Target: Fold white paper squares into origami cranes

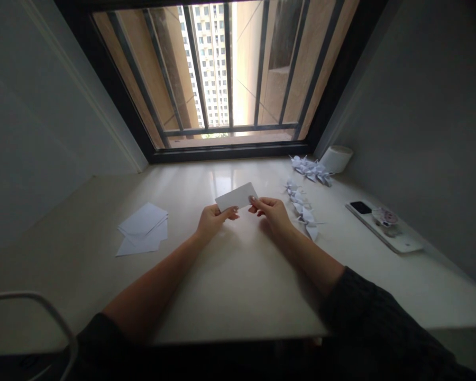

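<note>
A folded white sheet of paper [237, 196] is held just above the pale tabletop [238, 286] in front of the window. My left hand [214, 218] pinches its near left edge. My right hand [270, 209] pinches its right end with thumb and fingers closed. A loose stack of white paper sheets [143, 228] lies to the left of my left hand. A row of folded white paper cranes [303, 209] lies just right of my right hand.
More paper cranes [311, 169] are piled near a white roll [336, 157] at the back right corner. A dark phone [360, 207] and a small decorated object [385, 217] rest on a white tray [400, 244] by the right wall. A metal chair frame [43, 312] shows at lower left.
</note>
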Demonstrator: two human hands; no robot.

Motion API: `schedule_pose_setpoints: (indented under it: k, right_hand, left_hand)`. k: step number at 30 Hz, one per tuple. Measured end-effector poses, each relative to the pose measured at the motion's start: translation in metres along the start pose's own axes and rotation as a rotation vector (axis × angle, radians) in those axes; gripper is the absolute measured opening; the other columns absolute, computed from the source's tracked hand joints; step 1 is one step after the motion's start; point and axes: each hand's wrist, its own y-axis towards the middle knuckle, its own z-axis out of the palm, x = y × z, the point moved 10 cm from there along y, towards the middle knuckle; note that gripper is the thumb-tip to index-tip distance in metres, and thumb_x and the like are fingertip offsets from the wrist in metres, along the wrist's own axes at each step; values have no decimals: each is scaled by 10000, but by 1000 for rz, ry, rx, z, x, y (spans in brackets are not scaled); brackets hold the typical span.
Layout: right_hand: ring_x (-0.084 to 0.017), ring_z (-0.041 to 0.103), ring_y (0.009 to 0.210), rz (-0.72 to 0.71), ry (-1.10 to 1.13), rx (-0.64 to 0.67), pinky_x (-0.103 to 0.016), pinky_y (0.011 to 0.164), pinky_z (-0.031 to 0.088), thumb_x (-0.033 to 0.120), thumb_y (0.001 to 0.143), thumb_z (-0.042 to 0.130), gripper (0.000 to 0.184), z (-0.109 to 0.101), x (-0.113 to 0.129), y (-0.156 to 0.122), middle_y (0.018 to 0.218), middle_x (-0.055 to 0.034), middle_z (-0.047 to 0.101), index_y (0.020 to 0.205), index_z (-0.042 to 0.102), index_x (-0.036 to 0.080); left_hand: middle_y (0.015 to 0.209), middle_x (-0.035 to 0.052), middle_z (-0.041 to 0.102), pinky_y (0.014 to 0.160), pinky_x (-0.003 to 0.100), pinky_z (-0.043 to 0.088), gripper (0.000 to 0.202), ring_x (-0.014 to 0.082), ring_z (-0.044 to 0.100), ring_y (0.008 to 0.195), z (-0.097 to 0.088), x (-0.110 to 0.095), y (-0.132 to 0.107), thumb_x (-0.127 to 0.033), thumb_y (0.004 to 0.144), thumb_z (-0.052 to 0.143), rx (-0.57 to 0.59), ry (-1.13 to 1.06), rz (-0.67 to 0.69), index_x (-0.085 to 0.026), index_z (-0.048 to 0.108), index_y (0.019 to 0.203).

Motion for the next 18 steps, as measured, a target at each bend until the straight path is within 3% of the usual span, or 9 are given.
schedule_pose_setpoints:
  k: [8, 13, 18]
  right_hand:
    - [-136, 553, 576, 24, 83, 50, -274, 572, 379, 551, 678, 638, 395, 6, -5, 0, 654, -67, 685, 569, 680, 174]
    - [-147, 566, 589, -117, -74, -5, -276, 584, 398, 585, 732, 563, 442, 7, 6, -6, 615, -54, 666, 596, 666, 177]
    - [-151, 578, 592, -138, -183, 82, -265, 566, 409, 552, 706, 617, 386, 19, 2, -7, 648, -45, 669, 686, 664, 169]
  left_hand:
    - [703, 82, 712, 548, 248, 411, 360, 166, 631, 615, -7, 2, 2, -482, 665, 688, -44, 42, 5, -138, 703, 770]
    - [731, 85, 714, 560, 255, 407, 380, 177, 639, 658, -10, 1, 1, -492, 683, 668, -68, 26, 22, -138, 695, 819]
    - [737, 87, 712, 573, 260, 410, 364, 184, 646, 689, -15, -1, 0, -490, 698, 656, -105, -28, 25, -137, 670, 785]
